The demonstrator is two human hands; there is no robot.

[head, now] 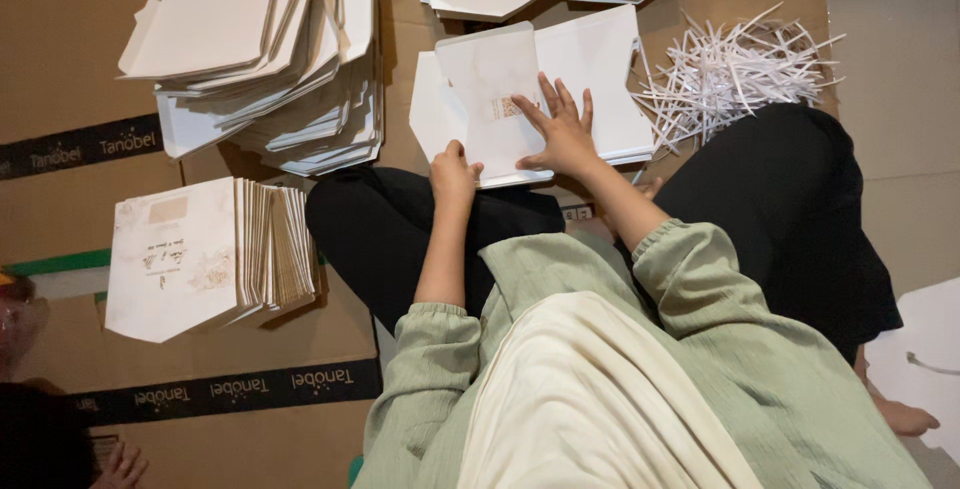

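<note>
The flat white paper envelope [490, 99] was laid on the cardboard floor [60, 39], long axis away from the body; its near edge was pinched by the left hand [453, 174]; the right hand [563, 131] was pressed flat, fingers spread, on it.

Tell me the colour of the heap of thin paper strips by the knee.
White, seen best in the head view: the heap of thin paper strips lies on brown cardboard.

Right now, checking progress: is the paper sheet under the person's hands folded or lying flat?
Partly folded: one panel of the paper sheet lies doubled over the rest, pressed by the right hand; the left hand holds its near edge.
</note>
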